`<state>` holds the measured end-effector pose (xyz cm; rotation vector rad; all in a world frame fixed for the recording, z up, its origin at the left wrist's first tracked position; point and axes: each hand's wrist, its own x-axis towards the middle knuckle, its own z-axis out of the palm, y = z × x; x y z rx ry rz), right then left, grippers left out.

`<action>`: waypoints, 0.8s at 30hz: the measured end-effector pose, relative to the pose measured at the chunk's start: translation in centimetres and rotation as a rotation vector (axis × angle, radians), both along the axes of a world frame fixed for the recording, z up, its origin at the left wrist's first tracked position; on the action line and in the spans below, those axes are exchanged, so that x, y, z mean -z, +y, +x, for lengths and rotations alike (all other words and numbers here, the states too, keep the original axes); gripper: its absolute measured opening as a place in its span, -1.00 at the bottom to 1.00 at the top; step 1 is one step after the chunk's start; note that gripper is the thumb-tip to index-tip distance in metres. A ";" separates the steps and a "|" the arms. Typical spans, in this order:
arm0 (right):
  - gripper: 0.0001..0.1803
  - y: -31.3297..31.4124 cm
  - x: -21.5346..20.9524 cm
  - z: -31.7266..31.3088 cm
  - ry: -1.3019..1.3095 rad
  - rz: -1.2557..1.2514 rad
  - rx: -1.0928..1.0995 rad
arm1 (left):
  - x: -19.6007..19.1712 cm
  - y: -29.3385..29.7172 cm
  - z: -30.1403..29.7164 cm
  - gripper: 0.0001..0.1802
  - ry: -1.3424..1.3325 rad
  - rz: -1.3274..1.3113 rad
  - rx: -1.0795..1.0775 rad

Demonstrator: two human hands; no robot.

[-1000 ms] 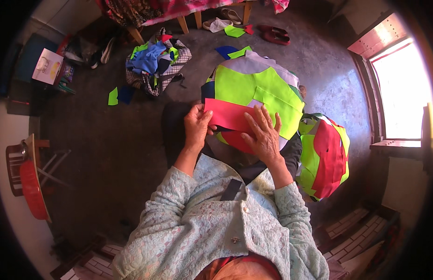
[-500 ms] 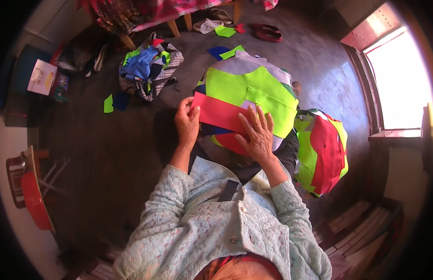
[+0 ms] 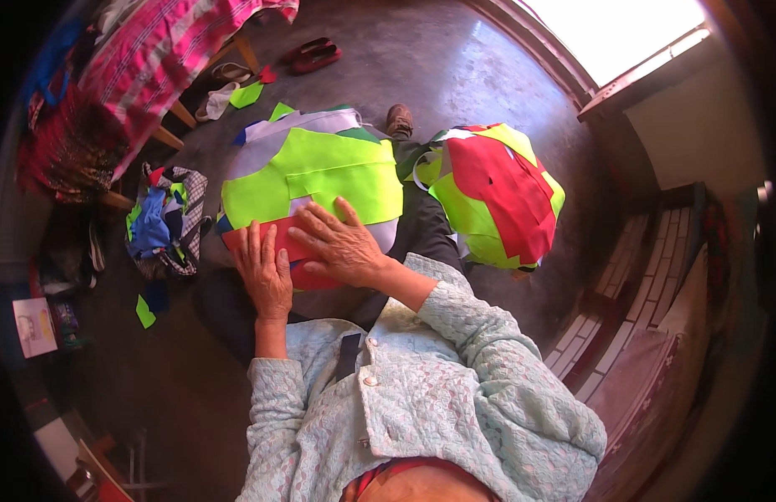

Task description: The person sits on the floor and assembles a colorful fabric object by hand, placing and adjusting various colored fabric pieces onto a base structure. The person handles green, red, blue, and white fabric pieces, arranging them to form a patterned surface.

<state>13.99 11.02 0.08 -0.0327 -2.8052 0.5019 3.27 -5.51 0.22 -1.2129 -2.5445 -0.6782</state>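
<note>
A rounded patchwork bundle of cloth pieces rests over my lap, with a large neon yellow-green piece [image 3: 350, 171] across its top and a grey piece [image 3: 258, 163] behind it. Along its near side lies a red strip of cloth [image 3: 289, 243]. My left hand [image 3: 267, 280] is open, fingers laid flat on the strip's left part. Beside it my right hand [image 3: 346, 247] is spread open, palm down on the strip, its fingertips reaching the yellow-green piece. The strip is partly hidden under both hands.
To the right stands a second bundle [image 3: 505, 192] in red and yellow-green. At left a checked bag [image 3: 191, 188] holds blue and green cloth. Loose green scraps [image 3: 246, 95] and dark red shoes [image 3: 311, 56] lie on the floor. Beyond is a table with a pink cloth [image 3: 154, 63].
My view has turned to the right. My left hand has gone from holding the red strip's left end to lying flat on it, close to my right hand.
</note>
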 end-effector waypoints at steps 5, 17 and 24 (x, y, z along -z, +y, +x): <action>-0.26 -0.3 0.1 0.2 0.013 0.004 0.026 | 0.6 -0.1 -0.1 -0.53 -0.025 -0.056 0.023; -0.65 11.2 0.3 5.5 0.393 -0.035 0.497 | 0.9 0.1 -0.3 -0.51 0.022 -0.054 0.031; -0.63 23.4 5.4 14.0 0.066 0.199 1.075 | 0.8 0.3 0.0 -0.52 0.003 -0.033 0.025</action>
